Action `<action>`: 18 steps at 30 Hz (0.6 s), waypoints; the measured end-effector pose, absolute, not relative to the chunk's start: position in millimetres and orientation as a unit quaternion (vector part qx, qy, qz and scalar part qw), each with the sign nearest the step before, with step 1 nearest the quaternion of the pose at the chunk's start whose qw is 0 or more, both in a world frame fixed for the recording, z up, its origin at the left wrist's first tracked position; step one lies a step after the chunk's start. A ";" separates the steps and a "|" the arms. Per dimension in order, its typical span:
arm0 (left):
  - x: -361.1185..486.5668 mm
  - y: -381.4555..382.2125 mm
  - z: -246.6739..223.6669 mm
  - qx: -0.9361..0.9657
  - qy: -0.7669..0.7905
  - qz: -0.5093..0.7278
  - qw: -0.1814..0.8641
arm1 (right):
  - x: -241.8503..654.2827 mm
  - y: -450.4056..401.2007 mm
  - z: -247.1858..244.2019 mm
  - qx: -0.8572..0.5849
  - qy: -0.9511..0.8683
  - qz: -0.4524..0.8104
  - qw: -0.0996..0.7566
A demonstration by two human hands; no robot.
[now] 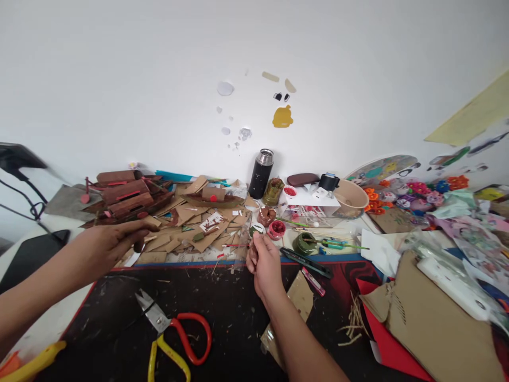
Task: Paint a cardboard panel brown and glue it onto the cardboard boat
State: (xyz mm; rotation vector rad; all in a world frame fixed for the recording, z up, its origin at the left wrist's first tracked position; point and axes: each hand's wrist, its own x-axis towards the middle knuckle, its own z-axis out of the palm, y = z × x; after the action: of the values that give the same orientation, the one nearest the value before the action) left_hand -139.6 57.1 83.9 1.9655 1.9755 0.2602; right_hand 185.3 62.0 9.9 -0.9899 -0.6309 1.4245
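My left hand (119,245) reaches over the left part of the cardboard scraps (207,241), its fingers stretched out and slightly bent. In the middle, my right hand (263,261) has its fingers pinched together by a thin red stick (236,245); whether they grip it cannot be made out. Just beyond those fingertips is a small white-rimmed pot (257,228), with an open jar of red paint (277,229) to its right. Brown model boats (127,197) stand behind my left hand. A smaller boat (212,199) with a red dot lies on the scraps.
Scissors (159,321) with red and yellow handles lie on the dark mat (226,323). A black flask (261,174) stands near the wall. Right of my right hand are a green paint jar (304,243), a cutter (306,262) and large cardboard (441,323).
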 end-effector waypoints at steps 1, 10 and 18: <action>-139.3 55.1 85.4 0.689 0.698 0.098 0.169 | 185.2 61.7 10.6 -0.426 -0.273 0.616 0.604; -145.8 30.7 97.9 0.676 0.718 0.106 0.123 | 178.3 48.4 15.6 -0.404 -0.298 0.635 0.587; -163.8 6.6 94.1 0.660 0.732 0.073 0.151 | 174.8 41.4 16.3 -0.398 -0.331 0.625 0.584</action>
State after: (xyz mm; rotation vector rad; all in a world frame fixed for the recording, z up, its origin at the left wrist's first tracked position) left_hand -163.8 6.6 94.1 1.8960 2.1022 0.2087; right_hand 174.8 41.4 16.3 -0.9295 -0.7727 1.4596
